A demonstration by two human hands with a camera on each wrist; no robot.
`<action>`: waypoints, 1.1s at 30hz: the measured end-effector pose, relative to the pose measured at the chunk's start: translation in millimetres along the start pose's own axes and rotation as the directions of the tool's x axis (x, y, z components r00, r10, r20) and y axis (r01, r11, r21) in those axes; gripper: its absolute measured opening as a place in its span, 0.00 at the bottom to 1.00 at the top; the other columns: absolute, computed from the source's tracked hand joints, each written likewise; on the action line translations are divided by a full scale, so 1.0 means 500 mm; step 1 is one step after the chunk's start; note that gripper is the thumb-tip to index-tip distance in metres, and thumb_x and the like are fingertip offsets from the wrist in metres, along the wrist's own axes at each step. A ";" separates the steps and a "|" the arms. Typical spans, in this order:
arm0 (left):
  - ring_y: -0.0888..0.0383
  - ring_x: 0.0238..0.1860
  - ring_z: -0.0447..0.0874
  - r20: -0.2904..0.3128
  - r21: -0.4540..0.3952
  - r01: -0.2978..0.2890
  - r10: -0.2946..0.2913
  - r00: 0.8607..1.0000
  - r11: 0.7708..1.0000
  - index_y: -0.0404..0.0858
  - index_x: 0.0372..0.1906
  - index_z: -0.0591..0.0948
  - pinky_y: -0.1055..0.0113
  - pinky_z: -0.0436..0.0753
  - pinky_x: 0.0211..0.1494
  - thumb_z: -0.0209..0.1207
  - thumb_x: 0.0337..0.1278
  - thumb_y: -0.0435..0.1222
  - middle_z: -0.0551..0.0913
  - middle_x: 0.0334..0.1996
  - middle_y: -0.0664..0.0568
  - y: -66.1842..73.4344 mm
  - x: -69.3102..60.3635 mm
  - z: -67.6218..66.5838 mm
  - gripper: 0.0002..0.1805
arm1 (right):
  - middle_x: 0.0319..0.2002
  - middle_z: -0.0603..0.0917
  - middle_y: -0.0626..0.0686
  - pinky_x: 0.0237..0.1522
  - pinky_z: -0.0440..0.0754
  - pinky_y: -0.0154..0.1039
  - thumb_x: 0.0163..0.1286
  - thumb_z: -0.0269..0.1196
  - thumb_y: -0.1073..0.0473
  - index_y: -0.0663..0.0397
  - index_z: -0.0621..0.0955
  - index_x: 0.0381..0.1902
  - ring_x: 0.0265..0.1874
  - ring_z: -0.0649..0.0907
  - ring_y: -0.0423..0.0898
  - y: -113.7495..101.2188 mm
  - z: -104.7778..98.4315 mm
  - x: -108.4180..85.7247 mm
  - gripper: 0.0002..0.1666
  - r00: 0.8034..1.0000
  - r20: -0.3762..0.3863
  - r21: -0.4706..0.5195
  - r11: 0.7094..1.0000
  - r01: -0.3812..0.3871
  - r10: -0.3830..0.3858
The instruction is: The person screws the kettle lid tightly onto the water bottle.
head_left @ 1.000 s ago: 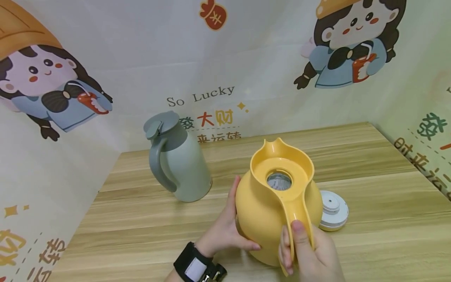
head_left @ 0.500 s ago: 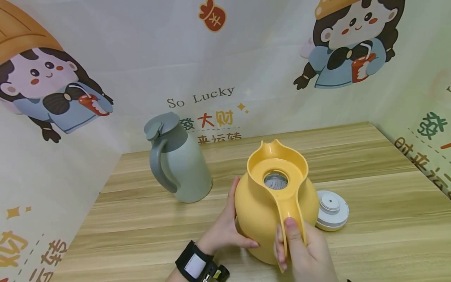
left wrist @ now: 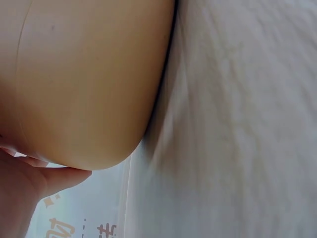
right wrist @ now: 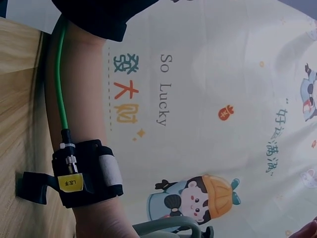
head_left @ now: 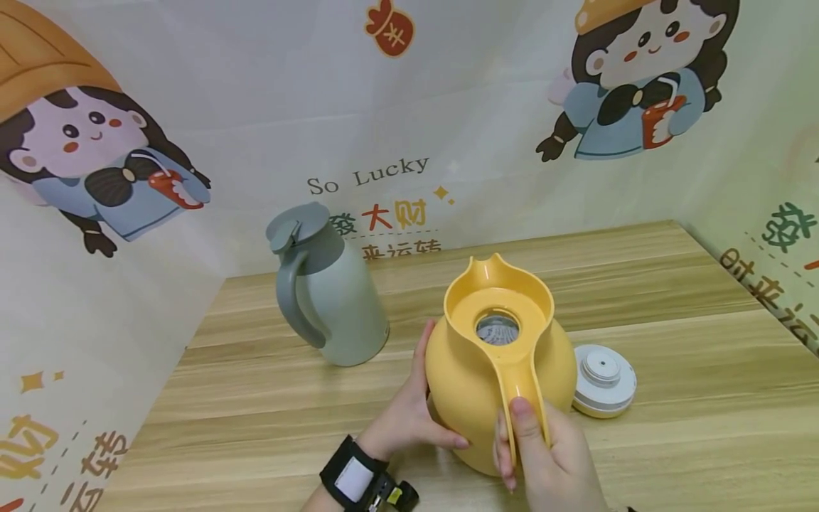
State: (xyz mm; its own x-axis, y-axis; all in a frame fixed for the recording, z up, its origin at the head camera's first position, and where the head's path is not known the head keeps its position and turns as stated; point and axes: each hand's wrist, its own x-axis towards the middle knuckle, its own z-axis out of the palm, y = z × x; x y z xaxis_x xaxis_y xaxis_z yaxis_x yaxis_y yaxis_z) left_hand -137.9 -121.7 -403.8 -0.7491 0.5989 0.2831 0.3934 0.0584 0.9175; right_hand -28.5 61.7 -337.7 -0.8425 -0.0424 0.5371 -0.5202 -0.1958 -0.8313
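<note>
A round yellow thermos jug (head_left: pixel 467 405) stands in front of me, with its pouring lip pointing away and its round mouth uncovered. My right hand (head_left: pixel 557 455) grips the jug's handle, thumb on top and fingers wrapped around it. My left hand (head_left: pixel 412 409) rests spread against the jug's left side, thumb at the front. In the left wrist view, the thumb (left wrist: pixel 64 179) lies straight along the jug's lower curve. A white lid with a yellow edge (head_left: pixel 604 380) lies right of the jug.
A grey-green thermos jug (head_left: pixel 342 299) with a closed lid stands at the back left of the wooden table (head_left: pixel 704 398). Behind it hangs a printed cloth (head_left: pixel 269 85). In the right wrist view, the left wrist wears a black strap (right wrist: pixel 86 173) with a green cable (right wrist: pixel 60 84).
The yellow jug's top and handle have shifted left along with my right hand. More of the white lid shows. My left hand stays in place on the jug.
</note>
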 end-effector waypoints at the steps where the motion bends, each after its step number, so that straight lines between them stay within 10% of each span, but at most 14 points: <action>1: 0.55 0.73 0.43 0.001 -0.001 0.004 -0.004 1.000 1.000 0.61 0.73 0.29 0.49 0.42 0.71 0.77 0.21 0.22 0.43 0.75 0.56 0.001 0.000 0.000 0.81 | 0.13 0.70 0.53 0.08 0.67 0.36 0.76 0.34 0.74 0.62 0.69 0.26 0.09 0.69 0.44 0.000 0.000 0.000 0.21 1.000 0.001 0.000 1.000 -0.003 0.003; 10: 0.55 0.73 0.42 0.008 -0.008 0.032 -0.032 0.999 0.999 0.61 0.74 0.33 0.47 0.43 0.70 0.80 0.26 0.43 0.42 0.75 0.58 0.006 -0.003 -0.009 0.76 | 0.14 0.70 0.54 0.09 0.69 0.36 0.76 0.34 0.74 0.62 0.69 0.27 0.10 0.70 0.44 -0.001 -0.001 0.001 0.21 1.000 0.025 0.010 1.000 -0.006 0.005; 21: 0.53 0.68 0.58 -0.015 0.184 0.040 -0.037 0.999 0.982 0.55 0.75 0.35 0.46 0.51 0.69 0.81 0.22 0.31 0.49 0.74 0.54 0.037 -0.006 -0.014 0.78 | 0.15 0.72 0.54 0.11 0.72 0.36 0.75 0.34 0.76 0.62 0.71 0.29 0.11 0.72 0.44 -0.001 -0.011 0.002 0.20 0.997 0.071 -0.017 1.000 0.021 -0.020; 33: 0.56 0.69 0.58 -0.035 0.464 0.137 -0.136 0.990 0.875 0.54 0.74 0.29 0.55 0.59 0.69 0.78 0.26 0.56 0.53 0.73 0.53 0.091 -0.014 -0.016 0.78 | 0.17 0.76 0.46 0.20 0.69 0.32 0.65 0.44 0.83 0.54 0.75 0.25 0.17 0.73 0.39 -0.010 -0.047 0.021 0.22 0.974 0.161 -0.237 0.952 0.195 -0.160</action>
State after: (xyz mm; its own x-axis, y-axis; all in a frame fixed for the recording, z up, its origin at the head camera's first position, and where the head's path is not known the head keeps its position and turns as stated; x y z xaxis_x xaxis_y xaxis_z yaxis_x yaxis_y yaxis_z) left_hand -118.9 -129.8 -361.9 -0.8138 0.5572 0.1649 0.4890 0.5034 0.7124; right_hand -38.3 85.3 -331.4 -0.7147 -0.1676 0.6790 -0.6929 0.0377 -0.7201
